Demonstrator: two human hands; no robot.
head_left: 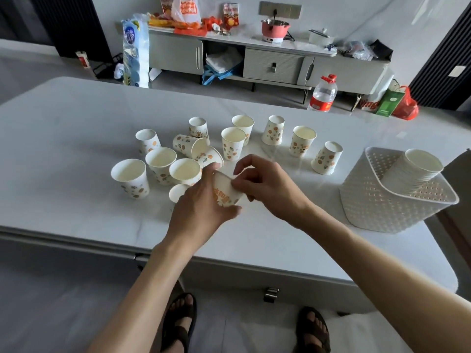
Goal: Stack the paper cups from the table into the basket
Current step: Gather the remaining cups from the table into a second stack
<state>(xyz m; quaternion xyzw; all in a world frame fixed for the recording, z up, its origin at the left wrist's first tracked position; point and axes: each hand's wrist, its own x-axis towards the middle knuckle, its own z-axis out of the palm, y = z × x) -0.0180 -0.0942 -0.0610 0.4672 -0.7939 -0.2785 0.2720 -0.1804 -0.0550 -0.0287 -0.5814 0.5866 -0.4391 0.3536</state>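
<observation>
Surroundings: a cluster of loose paper cups (233,142) stood across the middle of the white worktop (63,118), some upright with mouths up, some upside down, and two tipped on their sides with one lying against the other.
Nearest clutter: an upright cup (185,171) and a small overturned cup (178,192) sat just beside the left hand, on its far-left side, partly hidden by it.
Right of cluster: an overturned cup (326,159) stood between the cluster and the basket, apart from both.
Beyond the worktop: a low grey cabinet (270,64) carried snack bags and a pink pot (274,30); a water bottle (322,94) stood on the floor past the far edge.
Basket: a white woven basket (377,210) sat at the right end of the worktop, close to the near edge.
Basket contents: a stack of nested cups (418,171) leaned inside it, mouth up and tilted toward the far left, rising above the rim.
Held cup: one printed paper cup (225,193) was off the surface near the middle of the near edge, tilted on its side.
Left hand: the left hand (201,207) wrapped its fingers and thumb around the cup's wall from below.
Right hand: the right hand (265,184) pinched the cup's upper edge with thumb and fingertips, the other fingers curled.
</observation>
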